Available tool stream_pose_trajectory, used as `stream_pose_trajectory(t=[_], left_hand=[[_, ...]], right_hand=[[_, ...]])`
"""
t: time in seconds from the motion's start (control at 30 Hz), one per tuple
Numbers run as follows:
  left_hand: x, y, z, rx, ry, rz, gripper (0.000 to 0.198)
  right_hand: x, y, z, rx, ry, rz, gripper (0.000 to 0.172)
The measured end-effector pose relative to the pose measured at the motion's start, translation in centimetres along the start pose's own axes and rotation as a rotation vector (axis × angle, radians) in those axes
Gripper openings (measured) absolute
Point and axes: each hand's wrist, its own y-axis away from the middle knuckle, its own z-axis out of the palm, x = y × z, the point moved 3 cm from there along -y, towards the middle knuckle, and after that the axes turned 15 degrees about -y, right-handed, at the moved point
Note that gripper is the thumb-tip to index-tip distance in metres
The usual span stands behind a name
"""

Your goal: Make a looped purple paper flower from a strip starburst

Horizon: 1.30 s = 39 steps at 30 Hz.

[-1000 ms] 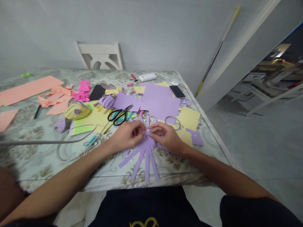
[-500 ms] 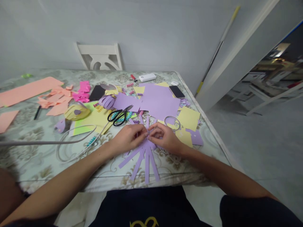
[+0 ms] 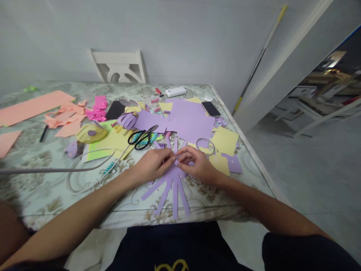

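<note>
Purple paper strips (image 3: 175,195) fan out in a star shape on the table in front of me, crossing at a middle mostly covered by my fingers. My left hand (image 3: 154,164) is closed in a pinch on the strips at that crossing. From the other side my right hand (image 3: 199,165) has thumb and fingers curled together, its fingertips on the same spot and almost meeting the left ones. Black-handled scissors (image 3: 142,137) lie just beyond my left hand, blades partly apart. A clear ring, perhaps a tape roll (image 3: 205,146), rests beyond my right hand.
Purple sheets (image 3: 191,118) and yellow paper pieces (image 3: 225,140) lie behind and right. A yellow paper figure (image 3: 90,134), coiled paper strips, a white cable (image 3: 84,170) and orange sheets (image 3: 36,107) spread leftward. A phone (image 3: 211,109) sits near the right table edge.
Almost nothing differs. My fingers shift very slightly at the middle of the purple strips, while the strips and other things stay in place.
</note>
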Motion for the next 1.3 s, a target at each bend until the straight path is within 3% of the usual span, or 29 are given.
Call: stream_pose_trajectory(t=[0.4, 0.7, 1.3], left_hand=[[-0.06, 0.09, 0.40, -0.018, -0.032, 0.015, 0.026], [0.26, 0.16, -0.11, 0.032, -0.029, 0.020, 0.027], [0.06, 0.09, 0.16, -0.032, -0.002, 0.053, 0.024]], right_hand=[[0.48, -0.05, -0.02, -0.025, 0.030, 0.015, 0.014], [0.08, -0.15, 0.10, -0.058, 0.045, 0.053, 0.015], [-0.03, -0.17, -0.03, -0.088, 0.047, 0.023, 0.013]])
